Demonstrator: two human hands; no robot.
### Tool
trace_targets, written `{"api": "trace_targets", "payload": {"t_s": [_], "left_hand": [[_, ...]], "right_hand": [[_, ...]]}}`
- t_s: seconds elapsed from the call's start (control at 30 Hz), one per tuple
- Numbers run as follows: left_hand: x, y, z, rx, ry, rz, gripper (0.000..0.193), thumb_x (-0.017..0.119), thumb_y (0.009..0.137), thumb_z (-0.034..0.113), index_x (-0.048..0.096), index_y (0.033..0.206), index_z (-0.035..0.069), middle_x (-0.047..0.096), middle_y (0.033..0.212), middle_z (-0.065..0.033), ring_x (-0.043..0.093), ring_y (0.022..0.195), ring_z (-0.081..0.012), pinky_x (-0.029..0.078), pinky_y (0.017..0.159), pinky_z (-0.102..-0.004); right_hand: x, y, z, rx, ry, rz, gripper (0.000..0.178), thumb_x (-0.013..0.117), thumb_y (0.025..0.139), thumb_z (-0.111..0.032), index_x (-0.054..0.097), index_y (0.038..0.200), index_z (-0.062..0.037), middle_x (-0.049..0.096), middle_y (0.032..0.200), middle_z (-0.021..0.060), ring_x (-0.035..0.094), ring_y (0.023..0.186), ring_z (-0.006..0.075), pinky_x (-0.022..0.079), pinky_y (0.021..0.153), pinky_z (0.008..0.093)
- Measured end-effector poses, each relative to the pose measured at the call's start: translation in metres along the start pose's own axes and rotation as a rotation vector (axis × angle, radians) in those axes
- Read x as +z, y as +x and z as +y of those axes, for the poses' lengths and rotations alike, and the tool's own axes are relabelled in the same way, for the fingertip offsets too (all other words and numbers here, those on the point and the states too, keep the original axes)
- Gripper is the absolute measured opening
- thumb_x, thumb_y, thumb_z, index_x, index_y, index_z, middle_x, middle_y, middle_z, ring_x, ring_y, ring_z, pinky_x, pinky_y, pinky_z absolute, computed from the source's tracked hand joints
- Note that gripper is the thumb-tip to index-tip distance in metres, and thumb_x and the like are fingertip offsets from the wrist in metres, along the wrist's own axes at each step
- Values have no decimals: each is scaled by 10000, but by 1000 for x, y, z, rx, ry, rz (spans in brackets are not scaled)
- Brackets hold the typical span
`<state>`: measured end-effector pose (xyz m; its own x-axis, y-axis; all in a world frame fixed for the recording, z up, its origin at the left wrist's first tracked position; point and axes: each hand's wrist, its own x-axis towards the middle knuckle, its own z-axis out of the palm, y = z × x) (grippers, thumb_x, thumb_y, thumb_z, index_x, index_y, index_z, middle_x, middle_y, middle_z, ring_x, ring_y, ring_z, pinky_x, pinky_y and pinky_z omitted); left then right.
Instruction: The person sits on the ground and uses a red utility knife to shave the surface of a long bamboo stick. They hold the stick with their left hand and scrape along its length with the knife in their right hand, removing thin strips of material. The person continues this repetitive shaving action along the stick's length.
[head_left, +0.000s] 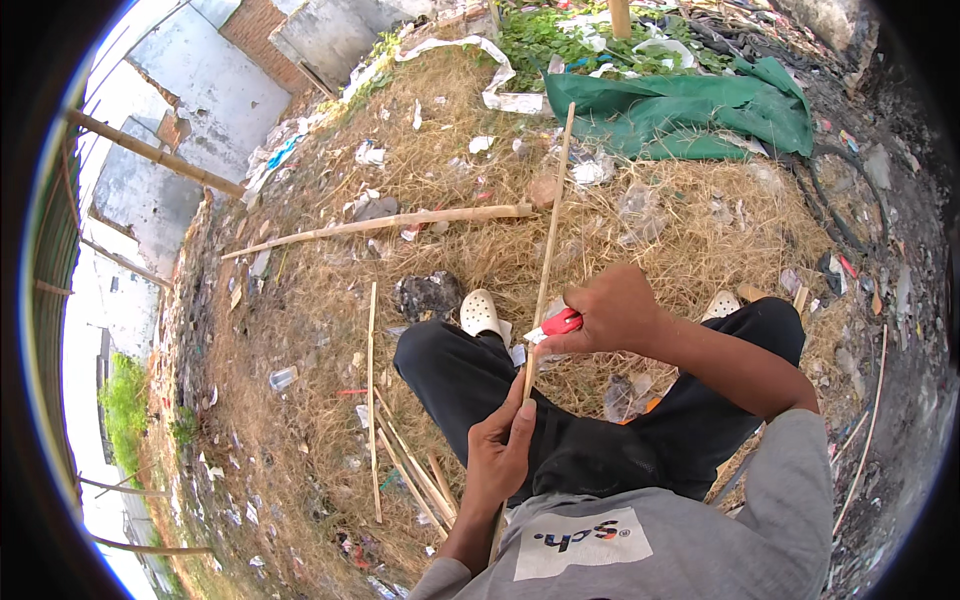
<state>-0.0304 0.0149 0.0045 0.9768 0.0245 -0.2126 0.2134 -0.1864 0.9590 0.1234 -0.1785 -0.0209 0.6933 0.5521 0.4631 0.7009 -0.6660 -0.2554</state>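
Observation:
A long, thin bamboo strip [547,250] runs away from my lap toward the green sheet. My left hand [499,447] is closed around its near end, with the thumb lying along it. In my right hand [618,308] is a red-handled cutter knife [561,323], gripped in a fist just beyond the left hand. The knife's pale front end meets the strip at its side; how far the blade bites in is too small to tell. My right thumb rests close to the strip.
Several cut strips [415,470] lie to my left, with a single strip [373,400] beside them. A thicker bamboo stick [390,225] crosses the dry grass ahead. A dark lump [428,297] sits near my left shoe [480,312]. The green sheet [690,112] lies far right amid litter.

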Motion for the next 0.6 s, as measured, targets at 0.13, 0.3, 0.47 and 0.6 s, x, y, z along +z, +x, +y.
{"api": "trace_targets", "payload": {"t_s": [0.13, 0.3, 0.47, 0.6], "left_hand": [[3, 3, 2, 27, 18, -20, 463, 538, 1007, 223, 456, 1412, 15, 476, 872, 28, 403, 774, -26, 309, 672, -198], [2, -3, 1, -29, 9, -40, 461, 529, 1006, 180, 437, 1401, -41, 580, 1312, -108, 500, 1173, -108, 377, 1007, -252], [-1, -10, -3, -81, 32, -79, 471, 548, 1001, 188, 440, 1406, -25, 619, 1187, -47, 519, 1016, -61, 406, 898, -209], [-9, -53, -11, -138, -4, -140, 471, 566, 994, 189, 452, 1408, -5, 601, 977, 42, 457, 819, -20, 394, 749, -170]], "right_hand": [[1, 7, 21, -4, -78, 102, 758, 619, 604, -846, 475, 470, -114, 388, 390, 51, 438, 342, 248, 337, 380, 367], [-2, 16, 32, -53, -162, 90, 806, 561, 608, -887, 506, 457, -98, 440, 394, 51, 472, 339, 232, 371, 391, 354], [-2, 25, 51, 182, -164, 93, 753, 567, 690, -825, 539, 508, -95, 479, 438, 91, 517, 399, 286, 389, 418, 402], [-37, 38, 143, 545, -312, 63, 774, 445, 818, -791, 660, 606, -78, 573, 515, 106, 620, 528, 279, 465, 474, 413]]}}
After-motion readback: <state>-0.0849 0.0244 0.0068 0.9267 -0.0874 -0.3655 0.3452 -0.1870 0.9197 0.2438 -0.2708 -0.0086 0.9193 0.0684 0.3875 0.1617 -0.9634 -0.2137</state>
